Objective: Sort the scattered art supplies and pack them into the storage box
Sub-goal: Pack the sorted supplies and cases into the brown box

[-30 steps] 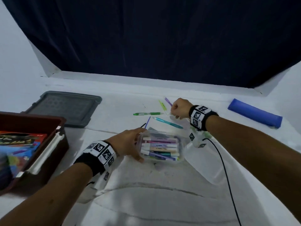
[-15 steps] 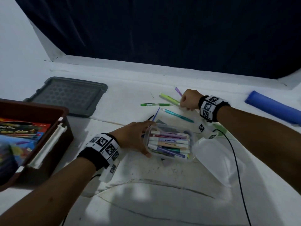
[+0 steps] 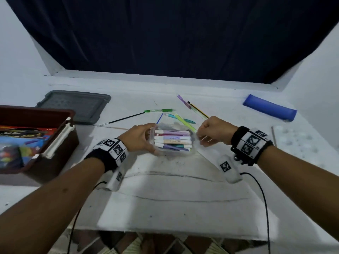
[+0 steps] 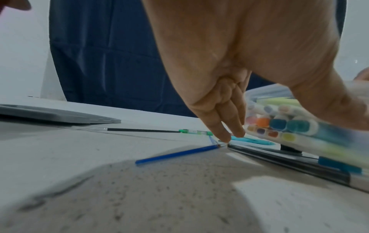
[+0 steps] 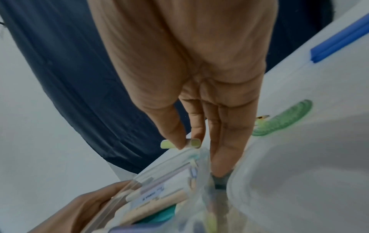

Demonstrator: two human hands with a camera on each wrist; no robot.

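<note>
A clear plastic marker case (image 3: 176, 153) full of pastel markers lies on the white table. My left hand (image 3: 139, 138) grips its left end, thumb on the near side and fingers on the far side. In the left wrist view those fingertips (image 4: 225, 137) touch the table beside the case (image 4: 299, 126). My right hand (image 3: 211, 132) hovers at the case's right end. It pinches a yellow-green highlighter (image 3: 183, 121) between thumb and forefinger, and the marker's end (image 5: 165, 144) sticks out over the case rim. The brown storage box (image 3: 55, 167) stands at the left with coloured packs inside.
Loose behind the case lie a green pen (image 3: 159, 110), teal pen (image 3: 189, 121), purple pen (image 3: 183, 100), striped pencil (image 3: 198, 110), thin blue stick (image 3: 159, 118) and black paintbrush (image 3: 124, 118). A grey lid (image 3: 73, 105), blue pencil case (image 3: 269, 109), white palette (image 3: 293, 140) and the case's clear lid (image 5: 299, 173) lie around.
My right hand has picked the yellow-green highlighter up off the table and drawn it back to the case's right end. My left hand has kept its hold on the case.
</note>
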